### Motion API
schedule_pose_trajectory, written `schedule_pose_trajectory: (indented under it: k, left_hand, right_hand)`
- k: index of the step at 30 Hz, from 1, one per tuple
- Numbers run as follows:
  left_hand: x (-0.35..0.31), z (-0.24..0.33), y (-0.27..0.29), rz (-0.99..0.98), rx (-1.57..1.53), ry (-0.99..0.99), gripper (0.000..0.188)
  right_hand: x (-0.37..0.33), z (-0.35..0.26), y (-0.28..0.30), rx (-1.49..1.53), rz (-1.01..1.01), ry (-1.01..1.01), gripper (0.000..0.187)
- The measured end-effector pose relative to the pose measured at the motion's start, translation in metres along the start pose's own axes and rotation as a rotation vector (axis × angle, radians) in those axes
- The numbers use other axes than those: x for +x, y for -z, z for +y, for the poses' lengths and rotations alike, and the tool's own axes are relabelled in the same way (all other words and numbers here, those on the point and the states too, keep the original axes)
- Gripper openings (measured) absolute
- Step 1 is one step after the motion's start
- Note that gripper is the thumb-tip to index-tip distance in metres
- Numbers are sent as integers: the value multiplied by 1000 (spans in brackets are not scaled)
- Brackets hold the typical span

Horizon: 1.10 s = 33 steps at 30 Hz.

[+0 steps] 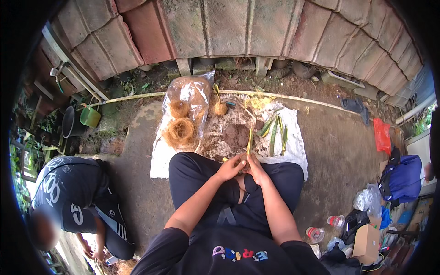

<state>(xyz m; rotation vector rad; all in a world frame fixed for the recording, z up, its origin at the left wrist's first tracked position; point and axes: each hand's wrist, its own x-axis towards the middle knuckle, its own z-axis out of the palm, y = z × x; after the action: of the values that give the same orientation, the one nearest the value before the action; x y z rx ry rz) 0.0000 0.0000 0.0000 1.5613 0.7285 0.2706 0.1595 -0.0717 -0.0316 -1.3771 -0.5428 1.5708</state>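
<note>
In front of my crossed legs, both hands come together at the base of a snake plant leaf, which points up and away from me, green with yellow edges. My left hand is closed at the base from the left, and my right hand is closed round it from the right. What lies between the fingers is mostly hidden. Beyond them is a mound of dark soil on a white sack. Several cut snake plant leaves rest right of the soil.
A coconut-fibre nest lies by a clear plastic bag of fibre. Behind the soil stands a small fibre-wrapped plant. Another person crouches at left. Plastic cups, a cardboard box and a blue bag are at right.
</note>
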Motion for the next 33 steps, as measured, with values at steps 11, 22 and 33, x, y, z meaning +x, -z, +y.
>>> schedule_pose_trajectory:
  k: [11, 22, 33]
  left_hand:
    - [7, 4, -2, 13, 102, 55, 84]
    - [4, 4, -5, 165, 270, -118, 74]
    - [-1, 11, -3, 227, 348, -99, 57]
  right_hand:
    - [1, -4, 7, 184, -13, -69, 50]
    - [-7, -13, -5, 106, 69, 65, 54]
    - [-4, -8, -5, -71, 34, 152, 55]
